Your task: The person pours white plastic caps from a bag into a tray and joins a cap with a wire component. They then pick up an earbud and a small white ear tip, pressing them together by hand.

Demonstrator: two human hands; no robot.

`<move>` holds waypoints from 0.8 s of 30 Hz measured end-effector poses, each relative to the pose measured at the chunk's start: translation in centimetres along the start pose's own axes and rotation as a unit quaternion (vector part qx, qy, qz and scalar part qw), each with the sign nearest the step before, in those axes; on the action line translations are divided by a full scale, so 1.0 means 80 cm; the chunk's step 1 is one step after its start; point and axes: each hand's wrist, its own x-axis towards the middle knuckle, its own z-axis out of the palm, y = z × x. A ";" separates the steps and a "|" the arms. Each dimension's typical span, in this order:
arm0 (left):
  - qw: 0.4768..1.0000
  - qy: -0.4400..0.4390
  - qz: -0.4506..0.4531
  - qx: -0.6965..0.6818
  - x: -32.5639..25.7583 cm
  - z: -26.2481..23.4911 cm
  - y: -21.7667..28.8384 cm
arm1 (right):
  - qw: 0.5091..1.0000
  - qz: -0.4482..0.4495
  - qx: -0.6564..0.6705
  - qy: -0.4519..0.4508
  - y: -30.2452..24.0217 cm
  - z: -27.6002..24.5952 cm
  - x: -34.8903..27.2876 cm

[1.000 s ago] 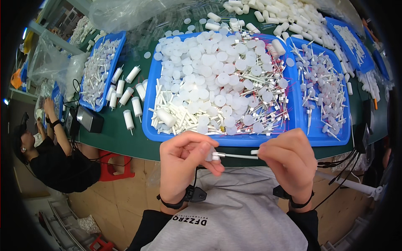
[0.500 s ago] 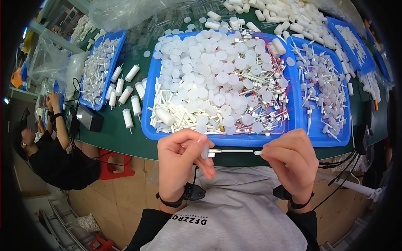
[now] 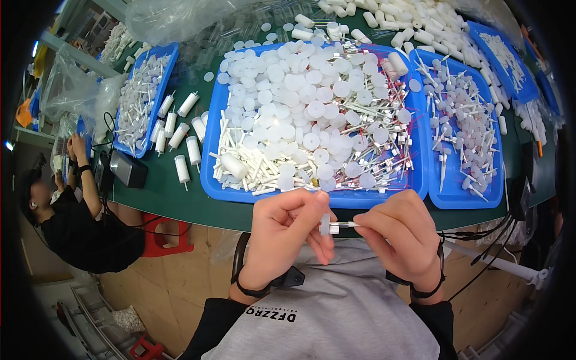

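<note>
- Left hand point(image 3: 287, 231) pinching a small white cap point(image 3: 325, 224) between thumb and fingertips.
- Right hand point(image 3: 401, 231) gripping a thin white stem point(image 3: 343, 224), its tip meeting the cap.
- Both held close together at six o'clock of the big blue tray point(image 3: 211, 180), just below its near rim.
- White discs point(image 3: 300, 78) heaped in the tray at twelve o'clock.
- Another person point(image 3: 72, 222) seated at nine o'clock.

Assembly workshop: parts-filled blue trays point(image 3: 211, 180)

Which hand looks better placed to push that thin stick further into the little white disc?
Probably the right hand: it pinches the thin stick by its free end, in line with the white disc, which the left hand steadies.
</note>
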 end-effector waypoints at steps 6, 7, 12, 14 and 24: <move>0.982 -0.013 0.181 0.049 0.002 0.015 -0.010 | 0.997 0.046 0.040 0.040 0.000 0.001 -0.003; 0.961 -0.021 0.261 0.087 0.003 0.016 -0.012 | 0.996 0.060 0.043 0.043 0.000 0.000 -0.003; 0.941 -0.070 0.244 0.225 0.005 -0.005 -0.011 | 0.995 0.077 0.049 0.048 -0.003 -0.002 -0.005; 0.953 -0.056 0.193 0.226 0.005 -0.002 -0.009 | 0.996 0.065 0.022 0.048 -0.006 -0.002 -0.009; 0.943 -0.067 0.229 0.231 0.010 0.003 -0.015 | 0.963 0.185 0.197 0.014 -0.007 -0.019 -0.021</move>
